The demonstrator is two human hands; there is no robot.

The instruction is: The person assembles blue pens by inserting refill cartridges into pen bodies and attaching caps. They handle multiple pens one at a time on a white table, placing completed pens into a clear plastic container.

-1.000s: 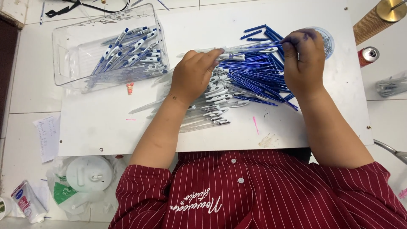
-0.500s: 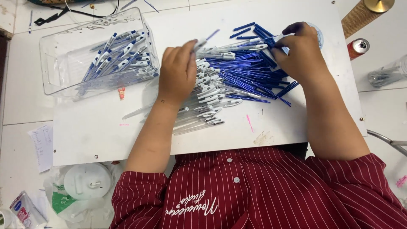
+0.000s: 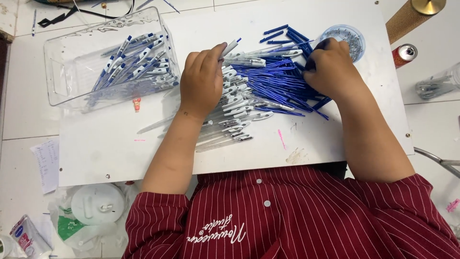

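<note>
A heap of clear pen barrels (image 3: 235,108) and thin blue refills (image 3: 278,88) lies in the middle of a white board (image 3: 110,153). My left hand (image 3: 202,79) rests on the left side of the heap and pinches one clear pen barrel (image 3: 230,48) between thumb and fingers. My right hand (image 3: 330,69) is curled over the right end of the blue refills, its fingertips hidden among them. A clear plastic bin (image 3: 62,72) at the upper left holds several assembled blue and white pens (image 3: 134,62).
A small round clear dish (image 3: 347,38) of tiny parts sits beyond my right hand. A red can (image 3: 405,53) and a brass-topped cylinder (image 3: 414,14) stand at the far right. A white lidded tub (image 3: 98,204), plastic bags and a paper slip (image 3: 45,163) lie lower left.
My left hand lifted a clear pen barrel out of the heap. My right hand stayed on the blue refills. The view shifted slightly.
</note>
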